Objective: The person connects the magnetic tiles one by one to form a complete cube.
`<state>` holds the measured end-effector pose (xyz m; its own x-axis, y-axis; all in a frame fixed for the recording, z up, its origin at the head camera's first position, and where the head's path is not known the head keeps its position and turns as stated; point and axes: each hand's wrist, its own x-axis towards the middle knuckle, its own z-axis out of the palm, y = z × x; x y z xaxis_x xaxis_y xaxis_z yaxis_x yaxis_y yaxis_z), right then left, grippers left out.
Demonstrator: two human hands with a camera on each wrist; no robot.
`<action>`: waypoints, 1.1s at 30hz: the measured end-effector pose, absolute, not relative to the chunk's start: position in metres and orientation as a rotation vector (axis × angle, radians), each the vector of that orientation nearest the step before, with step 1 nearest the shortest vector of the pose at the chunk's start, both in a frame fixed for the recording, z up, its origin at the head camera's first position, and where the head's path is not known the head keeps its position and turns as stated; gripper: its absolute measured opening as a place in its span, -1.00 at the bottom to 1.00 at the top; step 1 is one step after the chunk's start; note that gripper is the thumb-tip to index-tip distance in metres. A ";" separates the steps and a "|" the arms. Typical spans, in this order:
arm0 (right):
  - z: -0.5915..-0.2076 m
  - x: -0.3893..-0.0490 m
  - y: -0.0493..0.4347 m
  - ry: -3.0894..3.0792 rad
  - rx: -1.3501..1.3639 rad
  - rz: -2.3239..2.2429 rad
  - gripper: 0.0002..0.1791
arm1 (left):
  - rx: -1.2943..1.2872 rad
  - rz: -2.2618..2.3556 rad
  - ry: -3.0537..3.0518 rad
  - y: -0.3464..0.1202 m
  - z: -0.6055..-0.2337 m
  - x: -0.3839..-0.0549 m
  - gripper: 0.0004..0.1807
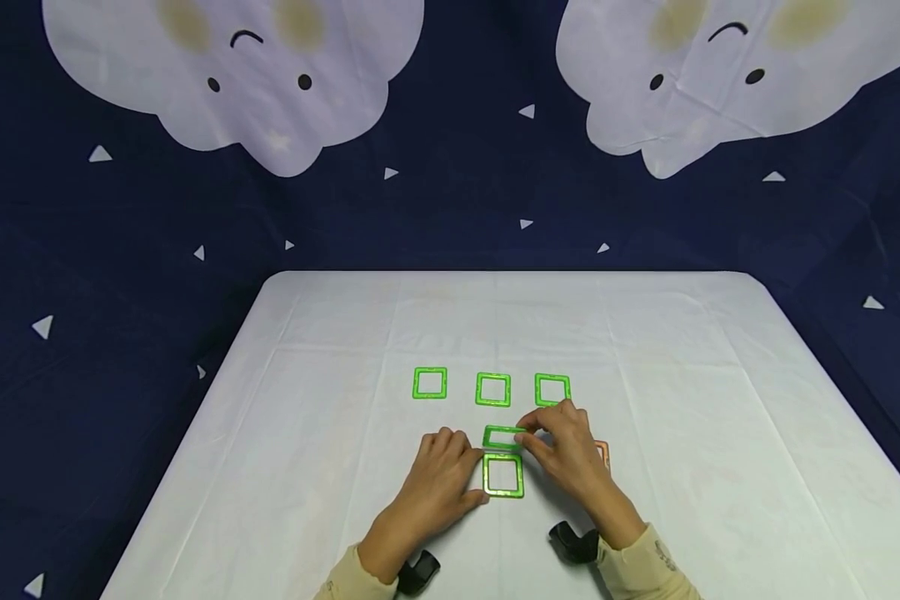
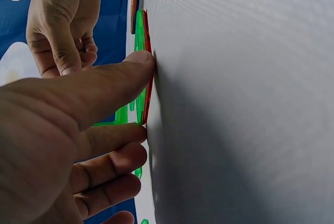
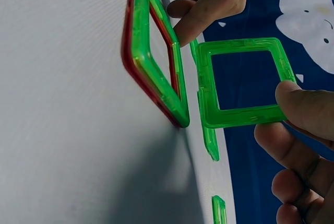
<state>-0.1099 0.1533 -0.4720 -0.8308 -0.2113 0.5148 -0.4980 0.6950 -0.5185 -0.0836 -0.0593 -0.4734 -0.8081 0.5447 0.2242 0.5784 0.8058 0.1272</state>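
A green square magnetic tile frame (image 3: 209, 83) stands on edge above the table, its side pinched between the thumb and fingers of my right hand (image 1: 570, 446). Just nearer lies a flat green square tile (image 1: 521, 479) on a red one (image 3: 146, 93), seen as a stack in the right wrist view. My left hand (image 1: 438, 483) holds this stack at its left side, thumb at the near corner and index finger at the far corner. The upright frame is close to the stack's far edge.
Three green square frames lie in a row farther back: left (image 1: 416, 383), middle (image 1: 479, 390) and right (image 1: 537, 389). An orange tile (image 1: 606, 454) is partly hidden behind my right hand. The white table (image 1: 307, 375) meets a dark blue cloth (image 1: 450, 233) with clouds.
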 end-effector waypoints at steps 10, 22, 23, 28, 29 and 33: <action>-0.476 -0.109 0.155 -2.486 0.554 0.888 -0.78 | -0.890 -0.276 -2.803 -0.059 -0.473 -0.083 -0.46; -0.477 -0.108 0.154 -2.483 0.566 0.896 -0.78 | -0.896 -0.262 -2.747 -0.058 -0.473 -0.083 -0.51; -0.477 -0.108 0.153 -2.487 0.564 0.896 -0.78 | -0.895 -0.258 -2.750 -0.058 -0.473 -0.083 -0.51; -0.477 -0.108 0.152 -2.499 0.560 0.906 -0.79 | -0.885 -0.254 -2.775 -0.059 -0.472 -0.083 -0.52; -0.477 -0.108 0.152 -2.499 0.562 0.906 -0.79 | -0.884 -0.254 -2.779 -0.059 -0.472 -0.083 -0.51; -0.477 -0.108 0.152 -2.495 0.566 0.907 -0.79 | -0.883 -0.276 -2.799 -0.061 -0.472 -0.083 -0.50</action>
<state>-0.1078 0.1521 -0.4772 -0.8273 -0.2274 0.5136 -0.5042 0.7037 -0.5005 -0.0829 -0.0606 -0.4717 -0.8036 0.5453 0.2384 0.5814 0.8049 0.1187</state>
